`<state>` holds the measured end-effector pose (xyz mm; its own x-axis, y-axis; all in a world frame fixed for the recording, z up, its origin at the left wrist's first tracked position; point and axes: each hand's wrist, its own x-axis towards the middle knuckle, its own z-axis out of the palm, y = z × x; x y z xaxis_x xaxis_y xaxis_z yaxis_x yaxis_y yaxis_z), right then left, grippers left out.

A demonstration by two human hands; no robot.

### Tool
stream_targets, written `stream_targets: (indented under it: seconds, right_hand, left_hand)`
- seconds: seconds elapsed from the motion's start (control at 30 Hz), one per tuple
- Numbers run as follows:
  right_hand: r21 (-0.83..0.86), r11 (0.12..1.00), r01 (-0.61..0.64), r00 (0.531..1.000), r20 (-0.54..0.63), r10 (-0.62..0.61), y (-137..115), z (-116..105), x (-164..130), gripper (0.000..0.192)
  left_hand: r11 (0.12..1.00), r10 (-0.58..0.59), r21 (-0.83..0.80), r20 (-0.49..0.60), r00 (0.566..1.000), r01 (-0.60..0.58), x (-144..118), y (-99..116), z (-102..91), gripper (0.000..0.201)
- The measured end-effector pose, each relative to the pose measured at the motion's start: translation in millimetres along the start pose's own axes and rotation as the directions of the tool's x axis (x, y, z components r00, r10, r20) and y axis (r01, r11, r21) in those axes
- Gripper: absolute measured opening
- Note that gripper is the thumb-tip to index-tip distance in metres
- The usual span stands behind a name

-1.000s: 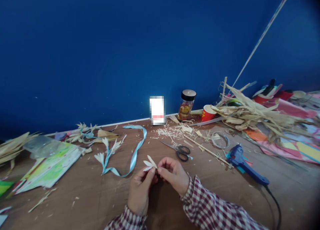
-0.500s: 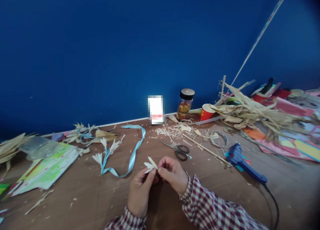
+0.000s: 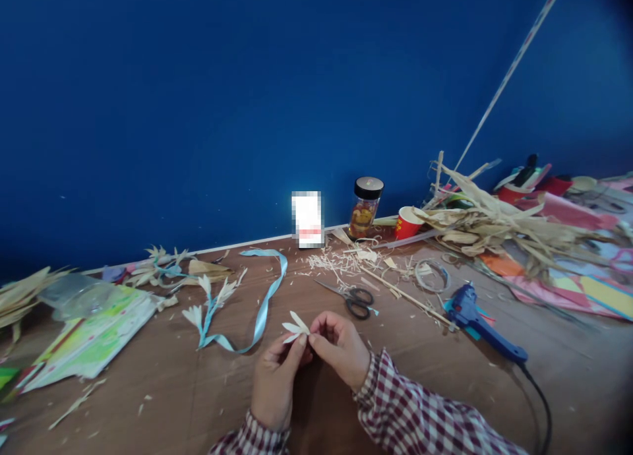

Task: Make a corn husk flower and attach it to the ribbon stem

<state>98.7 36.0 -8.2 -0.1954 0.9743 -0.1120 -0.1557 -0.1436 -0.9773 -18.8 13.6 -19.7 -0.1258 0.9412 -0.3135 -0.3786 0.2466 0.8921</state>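
Note:
Between my hands is a small pale flower (image 3: pixel 295 326) with several pointed petals, seemingly of corn husk, its tips fanned up and left. My left hand (image 3: pixel 279 379) pinches its base between thumb and fingers. Thumb and forefinger of my right hand (image 3: pixel 341 349) close on the same base from the right; the fingertips of both hands nearly meet and hide the flower's lower end. Black-handled scissors (image 3: pixel 359 302) lie just beyond my right hand. Left of my hands rests a spray of similar white flowers (image 3: pixel 208 306) whose stem is wrapped in light blue ribbon (image 3: pixel 263 313).
A blue glue gun (image 3: pixel 487 323) with a black cord lies at right, near a wire coil (image 3: pixel 432 275) and a thin stick (image 3: pixel 405 297). Husk clippings, a lidded jar (image 3: pixel 364 208), a red paper cup (image 3: pixel 408 224) and piled dry husks (image 3: pixel 489 214) line the back. Painted paper (image 3: pixel 99 343) lies left.
The flower has turned very slightly, its petals a little further left and more spread. Both hands keep their pinch at its base. The view has shifted a touch.

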Motion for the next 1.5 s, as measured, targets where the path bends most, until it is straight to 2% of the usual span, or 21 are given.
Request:
stream_targets:
  seconds: [0.5, 0.63, 0.77, 0.93, 1.03, 1.13, 1.27, 1.5]
  right_hand:
    - [-0.096, 0.995, 0.021, 0.999, -0.046, -0.025, 0, 1, -3, 0.009]
    - [-0.214, 0.974, 0.068, 0.995, -0.059, -0.083, 4, 2, -7, 0.009]
    - [-0.422, 0.886, 0.192, 0.966, -0.078, -0.247, 5, 3, -10, 0.01]
    - [-0.621, 0.687, 0.377, 0.886, 0.025, -0.463, -1, 2, -14, 0.015]
    - [-0.723, 0.548, 0.421, 0.857, 0.119, -0.502, -4, 0, -16, 0.02]
    - [-0.773, 0.457, 0.44, 0.85, 0.195, -0.489, -5, 0, -17, 0.024]
    - [-0.783, 0.443, 0.437, 0.852, 0.204, -0.482, -1, 0, -16, 0.024]
    - [-0.749, 0.505, 0.429, 0.857, 0.161, -0.489, 1, 3, -17, 0.024]
  left_hand:
    - [0.999, 0.012, 0.034, 0.032, 0.999, -0.013, 2, -3, -3.3, 0.017]
    - [1.0, 0.023, 0.02, 0.018, 1.0, -0.023, 3, -5, -3.7, 0.016]
    - [0.999, -0.004, -0.032, 0.021, 1.0, 0.005, 3, -5, -1.7, 0.018]
    - [1.0, 0.02, 0.003, 0.008, 1.0, -0.02, 3, -6, -2.8, 0.02]
    - [1.0, 0.018, 0.019, -0.025, 1.0, -0.018, 3, -7, -4.9, 0.02]
    - [1.0, 0.016, 0.011, -0.058, 0.998, -0.016, 5, -8, -5.4, 0.019]
    - [0.997, -0.007, -0.07, -0.023, 1.0, 0.006, 4, -3, -2.0, 0.018]
    - [0.986, -0.052, -0.159, -0.006, 0.999, 0.051, -1, 5, 3.1, 0.014]
